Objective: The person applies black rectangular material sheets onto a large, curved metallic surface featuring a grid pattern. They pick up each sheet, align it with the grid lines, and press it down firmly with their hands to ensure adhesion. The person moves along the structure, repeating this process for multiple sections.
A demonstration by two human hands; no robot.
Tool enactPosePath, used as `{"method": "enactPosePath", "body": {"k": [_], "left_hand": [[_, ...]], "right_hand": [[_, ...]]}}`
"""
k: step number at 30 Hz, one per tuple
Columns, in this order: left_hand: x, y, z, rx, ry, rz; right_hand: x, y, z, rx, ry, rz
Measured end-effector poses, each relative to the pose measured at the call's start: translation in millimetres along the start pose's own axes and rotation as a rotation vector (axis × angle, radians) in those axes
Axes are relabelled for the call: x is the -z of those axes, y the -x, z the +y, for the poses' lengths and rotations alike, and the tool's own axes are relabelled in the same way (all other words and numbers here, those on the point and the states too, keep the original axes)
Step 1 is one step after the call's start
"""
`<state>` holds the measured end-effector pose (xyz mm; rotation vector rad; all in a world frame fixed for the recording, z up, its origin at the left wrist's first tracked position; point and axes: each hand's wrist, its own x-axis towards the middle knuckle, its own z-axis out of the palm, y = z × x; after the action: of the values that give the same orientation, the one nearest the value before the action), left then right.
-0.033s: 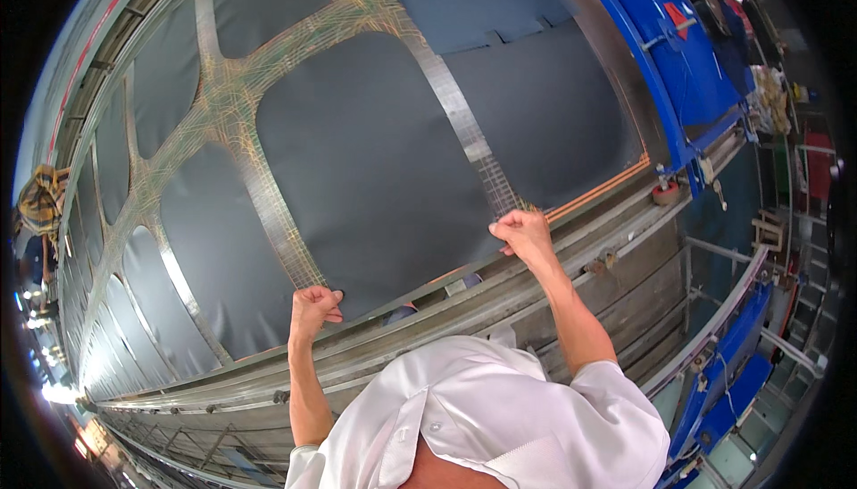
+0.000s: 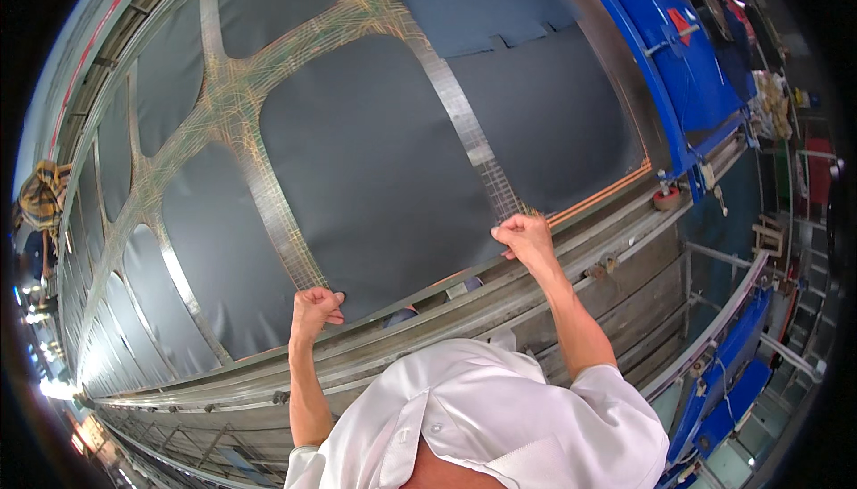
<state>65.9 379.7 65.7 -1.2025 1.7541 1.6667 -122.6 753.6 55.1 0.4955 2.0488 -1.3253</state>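
Note:
My left hand (image 2: 317, 309) pinches the near-left corner of a large dark grey sheet piece (image 2: 370, 159). My right hand (image 2: 522, 241) grips that piece's near-right corner, fingers curled over it. The piece has rounded far corners and lies on a long flat table surface (image 2: 272, 208) marked with dense yellow and green crossing lines and pale strips. Further dark pieces (image 2: 201, 248) lie to the left and another (image 2: 553, 123) to the right, with a smaller blue-grey piece (image 2: 478, 3) on top at the upper right.
A metal rail (image 2: 607, 252) runs along the near edge, beside my body. A blue machine beam (image 2: 669, 78) with fittings stands at the right, and blue panels with tube frames (image 2: 732, 373) at the lower right. A checked cloth (image 2: 45, 194) is at the far left.
The table and pieces appear very slightly lower in the view, and my right hand with them. Both hands keep the same grip.

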Motion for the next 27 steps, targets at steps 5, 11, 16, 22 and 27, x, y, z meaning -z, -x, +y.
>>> {"method": "enactPosePath", "body": {"k": [5,11,16,22,27], "left_hand": [[-2,-1,0,-0.010,0.008,-0.004],[1,3,-2,-0.039,0.065,-0.011],[-37,23,7,-0.206,-0.311,0.480],[-82,0,85,-0.890,-0.575,0.513],[-111,-64,102,-1.170,-0.901,0.225]], "right_hand": [[-1,-3,8,-0.009,-0.025,0.018],[-8,10,5,0.109,0.157,0.174],[-14,23,-40,0.605,0.529,0.497],[-87,-17,-84,1.237,0.869,-0.208],[-147,-92,-132,1.517,1.048,-0.448]]}}
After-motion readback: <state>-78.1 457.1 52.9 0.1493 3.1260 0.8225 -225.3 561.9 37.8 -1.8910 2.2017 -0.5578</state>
